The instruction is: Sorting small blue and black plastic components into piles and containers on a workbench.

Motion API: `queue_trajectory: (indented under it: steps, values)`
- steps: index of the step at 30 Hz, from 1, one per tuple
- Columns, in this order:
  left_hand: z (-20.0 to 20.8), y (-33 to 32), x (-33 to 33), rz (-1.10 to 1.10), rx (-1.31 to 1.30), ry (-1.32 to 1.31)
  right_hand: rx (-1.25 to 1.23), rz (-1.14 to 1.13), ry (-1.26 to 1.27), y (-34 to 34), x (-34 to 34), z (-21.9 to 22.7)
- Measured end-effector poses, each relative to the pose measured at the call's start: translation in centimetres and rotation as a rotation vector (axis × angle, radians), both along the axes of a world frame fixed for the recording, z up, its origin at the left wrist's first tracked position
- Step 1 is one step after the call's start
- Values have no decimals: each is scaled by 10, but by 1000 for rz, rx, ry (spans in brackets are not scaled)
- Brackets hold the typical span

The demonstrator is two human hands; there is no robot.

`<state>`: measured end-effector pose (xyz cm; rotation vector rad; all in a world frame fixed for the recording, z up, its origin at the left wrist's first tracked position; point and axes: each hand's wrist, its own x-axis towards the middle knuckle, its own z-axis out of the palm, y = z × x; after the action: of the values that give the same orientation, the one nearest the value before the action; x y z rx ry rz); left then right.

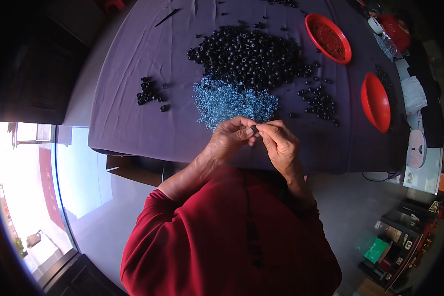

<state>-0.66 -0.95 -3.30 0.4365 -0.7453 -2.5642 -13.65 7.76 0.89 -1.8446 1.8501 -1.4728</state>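
My left hand [231,137] pinches a small round black piece [253,128] between thumb and forefinger, close to the near edge of the cloth-covered table. Thumb and fingertips of my right hand [282,144] are pressed together right at that piece; anything between them is too small to make out. Just beyond both hands spreads a heap of small shiny blue pieces [232,102]. Behind it, touching it, lies a larger heap of black ring-like pieces [246,55], many with a visible hole.
Loose black pieces form a left cluster [147,92] and a right cluster [320,102]. On the right are a red dish [329,38] holding small dark bits and a tilted red bowl [375,102]. A thin dark stick [167,18] lies far left on the purple cloth [123,118].
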Motion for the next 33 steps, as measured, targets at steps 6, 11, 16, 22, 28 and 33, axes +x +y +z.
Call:
queue_trajectory:
  steps: [6,11,16,22,28,33]
  values:
    - [1,0,0,-25,-19,18,38,3,-133,-2,-3,-1]
    - [1,-2,-1,-23,23,53,125,100,-586,5,-15,-2]
    - [1,0,-1,-26,22,74,112,133,-773,9,-15,-1]
    - [1,2,-1,-24,15,37,72,184,-831,9,-14,1]
    - [4,2,-2,-36,13,52,63,134,-811,10,-15,1]
    - [5,2,-4,-37,11,42,70,78,-923,9,-13,2]
